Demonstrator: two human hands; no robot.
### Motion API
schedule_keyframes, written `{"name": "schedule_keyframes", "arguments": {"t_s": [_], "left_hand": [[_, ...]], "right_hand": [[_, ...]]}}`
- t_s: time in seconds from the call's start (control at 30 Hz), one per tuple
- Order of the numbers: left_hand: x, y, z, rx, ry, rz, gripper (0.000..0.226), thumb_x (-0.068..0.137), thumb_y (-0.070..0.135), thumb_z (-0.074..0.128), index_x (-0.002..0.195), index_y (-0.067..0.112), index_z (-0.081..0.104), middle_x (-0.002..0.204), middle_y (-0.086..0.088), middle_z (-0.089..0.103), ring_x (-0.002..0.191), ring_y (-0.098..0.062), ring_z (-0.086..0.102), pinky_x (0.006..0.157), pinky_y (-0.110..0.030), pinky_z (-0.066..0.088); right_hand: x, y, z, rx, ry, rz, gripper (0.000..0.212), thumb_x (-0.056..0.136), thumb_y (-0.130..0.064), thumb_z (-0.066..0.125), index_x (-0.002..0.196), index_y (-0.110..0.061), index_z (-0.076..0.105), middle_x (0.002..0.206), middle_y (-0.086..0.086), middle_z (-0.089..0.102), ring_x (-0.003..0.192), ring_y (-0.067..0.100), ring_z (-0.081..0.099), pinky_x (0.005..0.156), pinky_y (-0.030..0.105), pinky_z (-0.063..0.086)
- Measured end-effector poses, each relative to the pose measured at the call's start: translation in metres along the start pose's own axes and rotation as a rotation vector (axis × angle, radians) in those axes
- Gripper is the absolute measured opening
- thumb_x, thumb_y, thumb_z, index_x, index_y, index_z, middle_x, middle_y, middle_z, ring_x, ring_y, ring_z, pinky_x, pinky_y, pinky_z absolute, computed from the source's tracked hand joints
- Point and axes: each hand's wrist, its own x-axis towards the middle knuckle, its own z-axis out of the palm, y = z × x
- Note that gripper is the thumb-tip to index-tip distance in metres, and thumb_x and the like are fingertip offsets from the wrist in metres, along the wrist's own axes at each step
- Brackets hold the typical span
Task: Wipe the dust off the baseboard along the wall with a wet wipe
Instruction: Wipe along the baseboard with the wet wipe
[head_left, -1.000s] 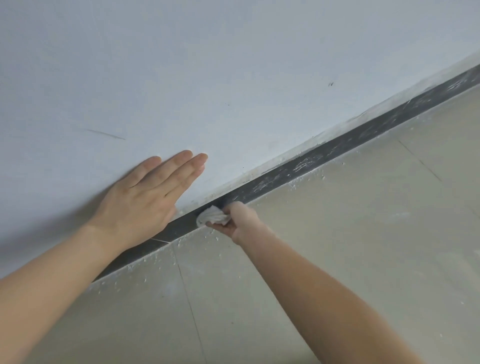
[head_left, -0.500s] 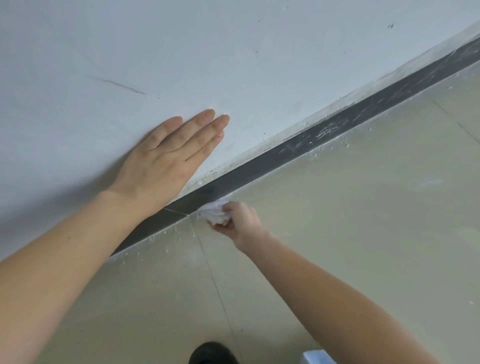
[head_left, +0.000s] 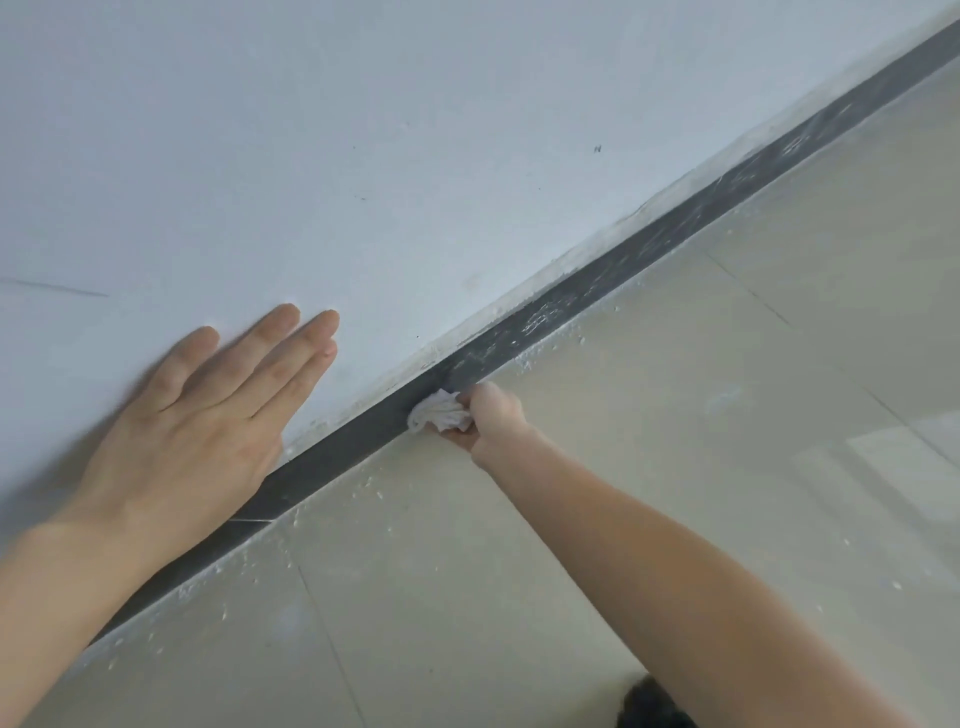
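A dark grey baseboard runs diagonally from lower left to upper right between the white wall and the floor. My right hand grips a crumpled white wet wipe and presses it against the baseboard. To the left of the wipe the strip looks clean and dark; to the right it carries white dust streaks. My left hand lies flat on the wall with straight fingers, just above the baseboard.
Beige floor tiles with thin joints spread below the baseboard, with white plaster crumbs along the edge. A dark object shows at the bottom edge. A thin scratch marks the wall at far left.
My right hand has slid the wipe to the right along the baseboard, past the joint in the strip. My left hand has stayed flat on the wall while the view shifted.
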Motion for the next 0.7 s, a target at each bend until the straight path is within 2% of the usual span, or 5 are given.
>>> {"name": "schedule_keyframes", "arguments": {"t_s": [0.17,0.3,0.47,0.57,0.7], "left_hand": [[0.017,0.011,0.002,0.064,0.014,-0.009,0.063,0.089,0.017,0.033,0.151,0.011,0.020,0.159,0.001,0.014,0.146,-0.019,0.005,0.118,-0.039,-0.005],[0.019,0.016,0.006,0.125,-0.010,-0.017,0.065,0.088,0.021,0.034,0.151,0.014,0.019,0.159,0.002,0.011,0.146,-0.019,0.005,0.117,-0.040,-0.007],[0.020,0.017,0.009,0.181,-0.018,-0.019,0.063,0.089,0.017,0.026,0.152,0.017,0.017,0.159,0.004,0.009,0.145,-0.018,0.006,0.116,-0.039,-0.005],[0.020,0.015,0.006,0.179,-0.024,-0.016,0.063,0.089,0.017,0.022,0.152,0.017,0.014,0.160,0.004,0.007,0.145,-0.018,0.006,0.116,-0.037,-0.005],[0.017,0.016,0.006,0.164,-0.005,-0.028,0.064,0.089,0.017,0.024,0.152,0.017,0.014,0.160,0.004,0.007,0.146,-0.017,0.006,0.116,-0.038,-0.005]], "right_hand": [[-0.011,-0.071,-0.050,0.102,0.141,-0.222,0.023,0.089,0.013,0.040,0.074,-0.002,0.047,0.099,0.020,0.052,0.079,0.028,0.055,0.097,0.042,0.049],[-0.029,-0.066,-0.058,0.411,0.175,-0.233,0.010,0.090,0.001,0.045,0.093,0.004,0.054,0.100,0.024,0.056,0.077,0.031,0.059,0.071,0.038,0.059],[-0.047,0.002,-0.009,0.005,-0.080,0.099,0.013,0.093,0.000,0.041,0.099,0.004,0.052,0.092,0.023,0.059,0.070,0.032,0.061,0.056,0.037,0.060],[-0.041,-0.030,0.004,-0.070,-0.050,0.025,0.018,0.096,0.000,0.038,0.085,0.002,0.052,0.078,0.019,0.059,0.062,0.027,0.059,0.042,0.027,0.055],[-0.028,-0.095,-0.025,-0.082,0.078,-0.102,0.018,0.096,-0.002,0.035,0.103,0.003,0.052,0.080,0.019,0.059,0.060,0.026,0.059,0.038,0.024,0.052]]}}
